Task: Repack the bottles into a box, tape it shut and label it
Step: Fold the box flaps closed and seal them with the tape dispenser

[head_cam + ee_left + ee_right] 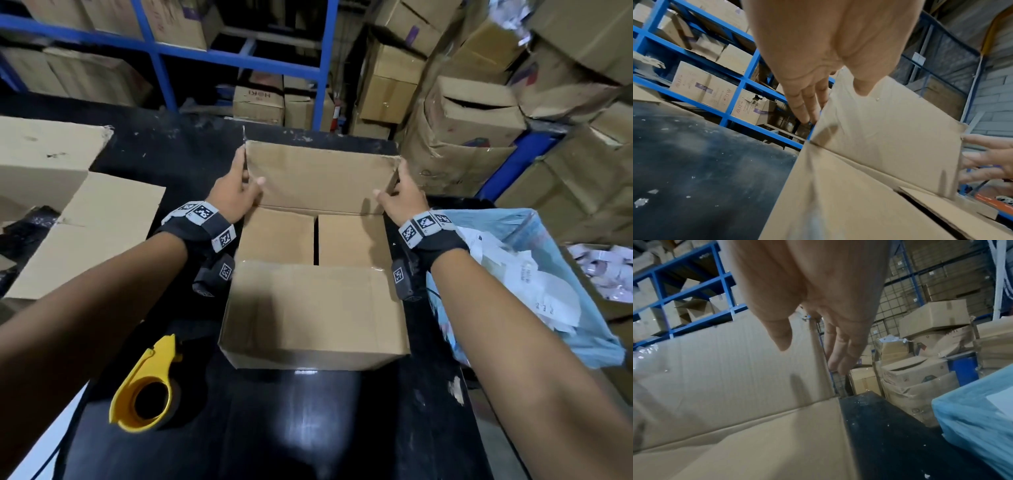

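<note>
Both hands, left hand (pixel 230 192) and right hand (pixel 404 198), pinch the far flap (pixel 322 178) of the box (pixel 315 308) on the table (pixel 260 428); uneven folding may skew the seam.

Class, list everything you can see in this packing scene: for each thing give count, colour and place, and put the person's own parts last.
box: one, brown, centre of table, far flap upright
tape dispenser: one, yellow, near-left of box
table: one, black, under the box
flattened cardboard: one, brown, left on table
bag: one, light blue, right of table, holds papers
shelving: blue, behind, stacked with brown cartons
left hand: holds far flap's left edge
right hand: holds far flap's right edge
</note>
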The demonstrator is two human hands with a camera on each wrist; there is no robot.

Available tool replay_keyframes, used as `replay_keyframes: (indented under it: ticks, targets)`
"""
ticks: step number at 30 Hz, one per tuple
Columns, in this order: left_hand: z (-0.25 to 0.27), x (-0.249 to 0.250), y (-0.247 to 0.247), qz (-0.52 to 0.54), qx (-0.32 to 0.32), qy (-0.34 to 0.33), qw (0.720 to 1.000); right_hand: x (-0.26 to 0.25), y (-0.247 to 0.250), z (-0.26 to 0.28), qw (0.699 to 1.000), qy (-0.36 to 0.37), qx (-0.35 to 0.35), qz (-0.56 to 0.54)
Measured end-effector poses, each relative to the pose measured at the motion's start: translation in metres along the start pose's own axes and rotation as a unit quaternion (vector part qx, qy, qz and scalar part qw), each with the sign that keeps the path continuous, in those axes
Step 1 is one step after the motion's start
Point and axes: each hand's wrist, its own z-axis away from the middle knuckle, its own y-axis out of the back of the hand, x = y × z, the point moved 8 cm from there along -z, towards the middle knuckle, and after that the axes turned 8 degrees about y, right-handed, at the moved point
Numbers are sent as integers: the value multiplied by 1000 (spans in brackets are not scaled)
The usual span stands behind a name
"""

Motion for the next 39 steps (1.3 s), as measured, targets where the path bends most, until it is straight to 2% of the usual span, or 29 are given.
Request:
replay_keyframes:
  ticks: [3,6,10,12,15,18,20,22,24,27,31,35,37,39]
  targets:
    - [25,4,12,35,31,-19,999,-15,19,20,996,59,60,-29]
    - [47,-3,13,20,40,-20,999,-15,25,44,996,73,56,-12]
    - [73,-10,13,-27,43,-73,996,-18,17,74,992,122,14,42]
    - [85,-15,7,-67,17,-89,994,-17,4,84,984,154,-18,89]
    - [99,-17,-3,-117,-11,-126,985,-10,-14,98,973,150,-83,154]
    - [113,-12,-18,-206,-26,-200,958,-4,-32,112,956,145,-175,186]
    - [116,-12,-27,-265,-26,-194,944,-1,-44,119,940,131,-226,220]
    - [120,-8,-39,-327,-31,-186,926,-1,-52,122,924,125,-246,266]
    - [125,-5,-58,-368,-70,-201,905,-6,-63,125,906,153,-254,303]
    - [130,-14,-77,-385,-123,-172,898,-2,-76,133,899,154,-271,308]
    - [130,-29,-77,-382,-97,-96,914,13,-80,136,915,134,-252,286]
    - [131,-42,-67,-356,-53,-11,933,18,-72,137,953,114,-170,223]
    - [132,-45,-65,-347,-55,9,936,24,-70,137,966,86,-162,179]
    - [133,-43,-65,-343,-59,6,937,26,-71,138,967,79,-172,168]
